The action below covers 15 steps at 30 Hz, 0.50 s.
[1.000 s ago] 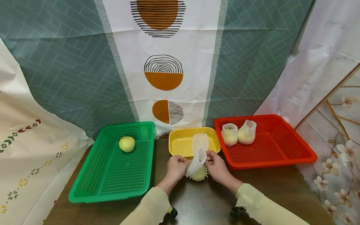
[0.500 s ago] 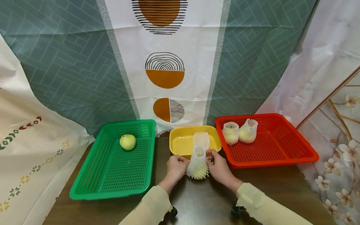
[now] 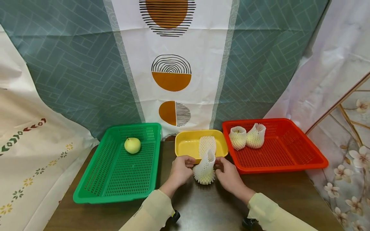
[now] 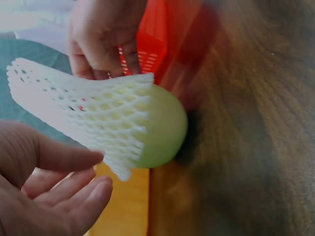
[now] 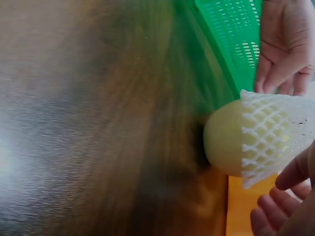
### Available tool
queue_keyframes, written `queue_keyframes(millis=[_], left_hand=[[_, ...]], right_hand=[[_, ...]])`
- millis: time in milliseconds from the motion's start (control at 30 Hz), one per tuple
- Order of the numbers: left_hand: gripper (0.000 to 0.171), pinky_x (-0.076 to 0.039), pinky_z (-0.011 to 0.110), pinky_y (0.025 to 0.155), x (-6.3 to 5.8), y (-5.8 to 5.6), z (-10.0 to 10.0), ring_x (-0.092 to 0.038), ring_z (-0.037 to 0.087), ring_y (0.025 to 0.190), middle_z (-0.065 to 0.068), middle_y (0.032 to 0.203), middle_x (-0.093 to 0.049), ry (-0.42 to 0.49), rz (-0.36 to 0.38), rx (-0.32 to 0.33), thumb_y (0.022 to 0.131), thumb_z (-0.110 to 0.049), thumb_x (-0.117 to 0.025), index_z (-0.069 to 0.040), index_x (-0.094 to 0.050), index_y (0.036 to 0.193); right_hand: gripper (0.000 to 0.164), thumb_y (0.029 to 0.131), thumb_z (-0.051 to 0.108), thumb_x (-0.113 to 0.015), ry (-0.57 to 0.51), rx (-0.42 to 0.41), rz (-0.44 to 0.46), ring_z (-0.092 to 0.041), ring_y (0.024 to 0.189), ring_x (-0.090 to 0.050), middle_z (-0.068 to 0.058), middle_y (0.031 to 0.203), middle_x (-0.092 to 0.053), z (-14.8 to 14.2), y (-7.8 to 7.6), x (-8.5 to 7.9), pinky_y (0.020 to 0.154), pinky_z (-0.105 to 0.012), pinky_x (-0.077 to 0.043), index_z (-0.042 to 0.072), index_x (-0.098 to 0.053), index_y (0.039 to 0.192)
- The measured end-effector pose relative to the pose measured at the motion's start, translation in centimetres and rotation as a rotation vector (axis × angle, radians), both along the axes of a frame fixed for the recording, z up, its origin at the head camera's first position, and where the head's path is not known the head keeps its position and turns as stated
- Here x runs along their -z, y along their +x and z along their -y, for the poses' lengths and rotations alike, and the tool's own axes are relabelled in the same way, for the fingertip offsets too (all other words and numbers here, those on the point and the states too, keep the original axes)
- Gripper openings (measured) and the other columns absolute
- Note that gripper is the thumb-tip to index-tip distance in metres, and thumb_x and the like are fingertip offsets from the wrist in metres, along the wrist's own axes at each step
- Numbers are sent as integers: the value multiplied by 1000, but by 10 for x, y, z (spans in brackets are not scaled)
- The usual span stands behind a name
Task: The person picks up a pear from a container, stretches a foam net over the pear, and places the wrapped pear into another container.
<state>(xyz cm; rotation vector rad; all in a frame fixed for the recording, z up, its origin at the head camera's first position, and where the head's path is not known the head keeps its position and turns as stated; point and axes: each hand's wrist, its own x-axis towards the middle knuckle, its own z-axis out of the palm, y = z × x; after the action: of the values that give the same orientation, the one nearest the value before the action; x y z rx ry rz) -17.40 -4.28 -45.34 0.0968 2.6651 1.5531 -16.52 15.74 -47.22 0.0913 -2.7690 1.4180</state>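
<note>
A pale green pear (image 4: 170, 128) stands on the table, its upper part covered by a white foam net sleeve (image 3: 206, 165). The sleeve's narrow upper end sticks up and leans a little right; the pear's bottom shows below the jagged hem. On the left side, my left hand (image 3: 181, 168) is right beside the net, thumb and fingers spread apart with a gap between them in the left wrist view. My right hand (image 3: 226, 171) is close at the other side, fingers loosely bent near the net and nothing between thumb and fingers in the right wrist view.
Behind the hands, a yellow tray (image 3: 185, 147) contains white foam netting (image 3: 207, 143). At left, a green basket (image 3: 130, 176) bears one bare pear (image 3: 132, 145). The red basket (image 3: 289, 157) at right has two net-covered pears (image 3: 238, 138) in its left part.
Both hands have loosened their pinch on the sleeve's sides and drawn slightly apart from it. The net, earlier pulled wider, has narrowed around the pear, and its top now tips right.
</note>
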Motion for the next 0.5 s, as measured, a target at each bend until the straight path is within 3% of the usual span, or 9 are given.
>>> queue_keyframes(millis=[167,300,500], left_hand=[[46,-55,34,78,-5,1,-3,-66,21,93,8,103,-69,49,29,138,63,10,-69,-5,-66,107],[41,-54,31,73,-4,1,-4,-65,19,87,5,95,-69,40,48,147,64,6,-70,-6,-67,103],[36,-53,28,69,-1,1,-1,-64,16,81,3,89,-69,-31,41,149,65,7,-65,-5,-69,98]], right_hand=[[47,79,2,-64,-87,-138,1,-20,107,-61,-2,116,-64,-1,7,2,91,-42,-50,15,-55,124],[50,76,12,-74,-120,-248,0,-18,109,-61,-2,118,-63,-1,7,6,93,-40,-49,18,-56,123],[53,68,33,-83,-85,-283,10,-8,102,-64,6,113,-66,2,3,13,82,-26,-53,23,-62,116]])
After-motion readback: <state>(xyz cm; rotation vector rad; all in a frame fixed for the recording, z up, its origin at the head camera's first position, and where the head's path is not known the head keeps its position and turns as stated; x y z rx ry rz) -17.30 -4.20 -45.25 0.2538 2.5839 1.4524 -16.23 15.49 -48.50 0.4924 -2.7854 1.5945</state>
